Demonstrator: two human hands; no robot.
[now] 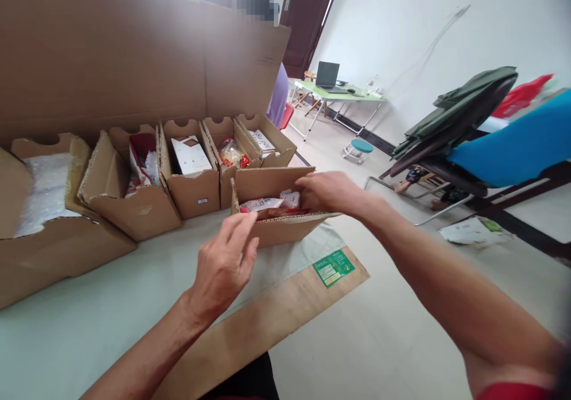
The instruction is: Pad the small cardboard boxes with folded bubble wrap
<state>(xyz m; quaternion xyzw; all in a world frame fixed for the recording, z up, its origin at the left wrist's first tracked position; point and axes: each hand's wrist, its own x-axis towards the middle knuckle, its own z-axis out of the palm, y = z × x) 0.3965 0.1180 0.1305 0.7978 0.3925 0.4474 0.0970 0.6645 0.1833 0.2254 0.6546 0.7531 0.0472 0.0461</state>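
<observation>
An open cardboard box (276, 229) stands near the table's right edge with several small packets (267, 205) inside. My right hand (328, 192) reaches into the box's right end, with its fingers curled over the packets and their tips hidden. My left hand (225, 260) hovers just in front of the box's near wall. Its fingers are loosely bent and apart, and it holds nothing.
A row of open cardboard bins (191, 177) with packets lines the back of the table (89, 305), under a tall cardboard sheet (134, 49). A person in a purple top (279, 97) stands behind. A folding table with a laptop (328, 76), a stool and chairs (468, 126) stand to the right.
</observation>
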